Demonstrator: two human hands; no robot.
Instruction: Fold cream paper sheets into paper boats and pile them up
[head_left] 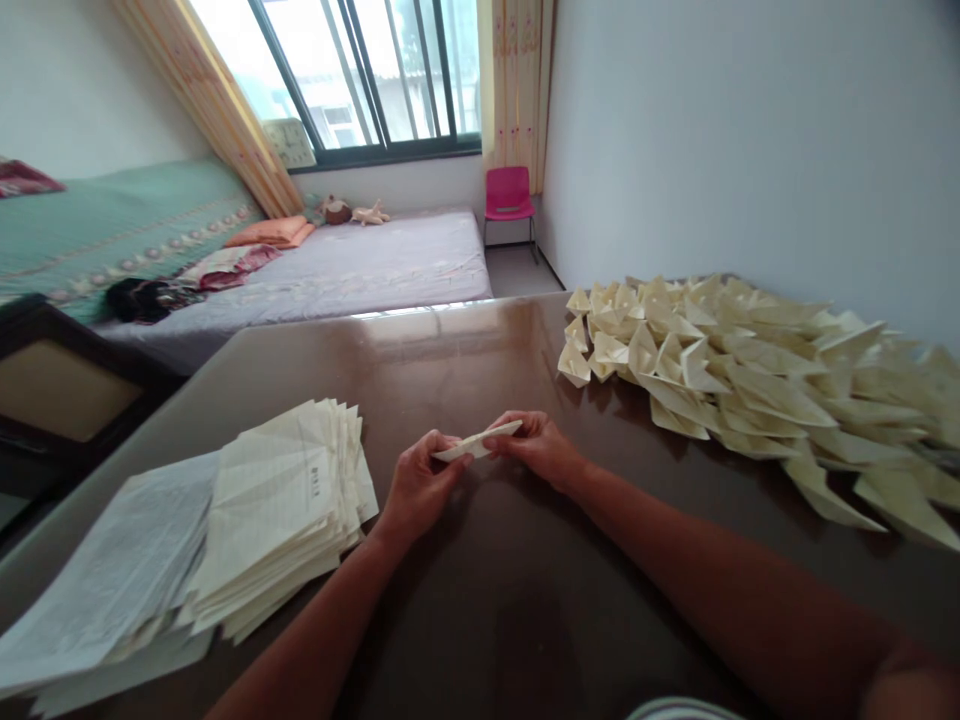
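A narrow folded piece of cream paper [478, 442] is held between my two hands over the dark table. Its left end is pinched by my left hand [429, 478], thumb in front. My right hand [541, 447] grips the other end, which tilts slightly upward. Left of my hands lies a thick stack of creased cream sheets [274, 490], the top one bearing printed characters. Farther right, many folded paper boats [720, 360] lie heaped, with a few standing apart along the pile's left side.
Thin whitish sheets [112, 560] overlap the stack on its left. The glossy brown table [465, 620] reaches toward a bed [405, 250] and a pink chair [510, 195]. A wall [750, 150] runs along the right. Something round and pale-rimmed [682, 708] shows at the bottom edge.
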